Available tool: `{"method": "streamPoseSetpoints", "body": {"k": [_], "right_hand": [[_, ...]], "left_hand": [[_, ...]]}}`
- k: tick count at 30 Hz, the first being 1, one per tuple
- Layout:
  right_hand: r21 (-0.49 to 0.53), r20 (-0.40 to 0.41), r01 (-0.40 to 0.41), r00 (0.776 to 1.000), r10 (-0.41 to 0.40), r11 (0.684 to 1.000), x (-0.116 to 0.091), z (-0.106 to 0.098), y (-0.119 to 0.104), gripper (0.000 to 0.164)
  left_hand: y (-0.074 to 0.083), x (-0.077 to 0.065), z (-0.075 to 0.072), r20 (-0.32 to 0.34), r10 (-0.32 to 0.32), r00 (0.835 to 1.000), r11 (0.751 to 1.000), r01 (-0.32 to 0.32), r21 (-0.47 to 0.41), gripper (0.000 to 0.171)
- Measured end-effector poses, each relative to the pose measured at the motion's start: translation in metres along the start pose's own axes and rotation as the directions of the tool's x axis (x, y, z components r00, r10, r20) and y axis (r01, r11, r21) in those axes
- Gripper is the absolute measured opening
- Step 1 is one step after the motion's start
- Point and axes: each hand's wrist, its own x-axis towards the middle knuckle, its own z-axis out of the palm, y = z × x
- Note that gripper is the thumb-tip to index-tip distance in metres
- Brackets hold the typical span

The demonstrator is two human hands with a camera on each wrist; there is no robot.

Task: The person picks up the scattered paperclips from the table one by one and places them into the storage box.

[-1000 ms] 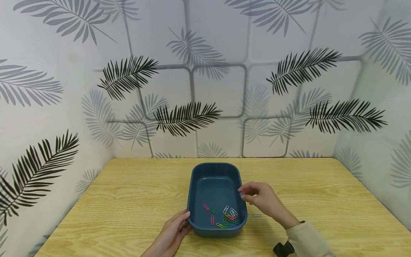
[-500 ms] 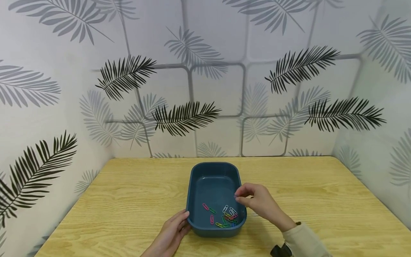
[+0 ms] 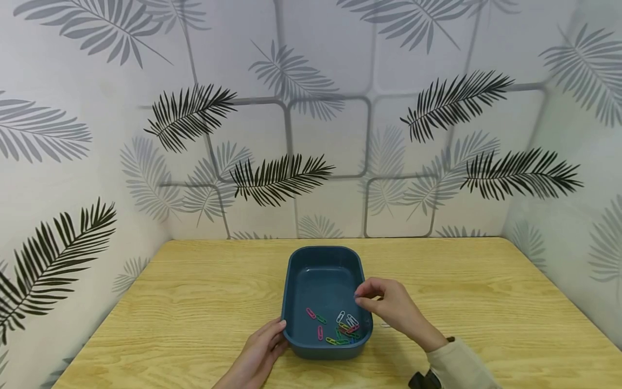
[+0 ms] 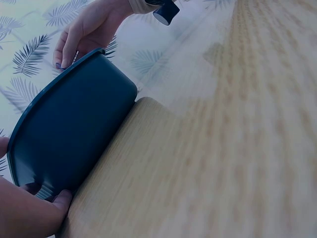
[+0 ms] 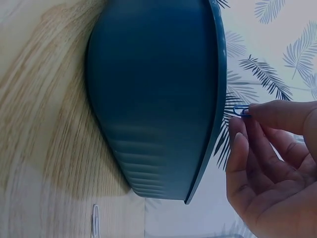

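A dark blue plastic bin (image 3: 323, 292) stands on the table. Several colored paper clips (image 3: 345, 328) lie inside, mostly in its near right corner. My left hand (image 3: 259, 351) grips the bin's near left side, thumb at the rim and fingers against the outer wall; the left wrist view shows those fingertips (image 4: 62, 199) low on the wall. Above the bin's right rim, my right hand (image 3: 393, 305) pinches a blue paper clip (image 5: 241, 110) between thumb and finger. A silver-looking paper clip (image 5: 95, 220) lies on the table right of the bin, partly hidden by the right hand in the head view.
The wood-grain table (image 3: 218, 286) extends on both sides of the bin. Behind it rises a leaf-patterned backdrop (image 3: 330, 205). A black device (image 3: 425, 380) is worn at my right wrist, by the beige sleeve (image 3: 461, 364).
Over the last second my right hand has shifted slightly left, bringing the pinched blue paper clip inside the bin's right rim. In the last half second it barely moves. My left hand stays put.
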Motion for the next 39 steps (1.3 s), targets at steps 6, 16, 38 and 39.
{"method": "streamPoseSetpoints", "body": {"k": [6, 16, 38, 39], "right_hand": [[-0.011, -0.008, 0.011, 1.0, -0.011, 1.0, 0.0, 0.001, 0.001, 0.005], [0.02, 0.0, 0.002, 1.0, -0.002, 1.0, 0.0, 0.001, 0.002, 0.005], [0.024, 0.056, 0.023, 0.998, -0.024, 0.999, 0.002, -0.007, 0.006, 0.012], [0.02, 0.054, 0.024, 0.998, -0.025, 1.0, 0.002, -0.009, 0.007, 0.013]], "left_hand": [[0.001, -0.002, 0.0, -0.001, -0.008, 1.0, 1.0, 0.008, 0.0, 0.065], [0.0, -0.002, 0.0, -0.006, -0.007, 1.0, 1.0, 0.007, -0.003, 0.066], [0.0, 0.0, -0.001, -0.016, -0.015, 1.0, 1.0, 0.015, -0.005, 0.066], [0.0, 0.0, -0.001, -0.015, -0.016, 1.0, 1.0, 0.016, -0.006, 0.066]]}}
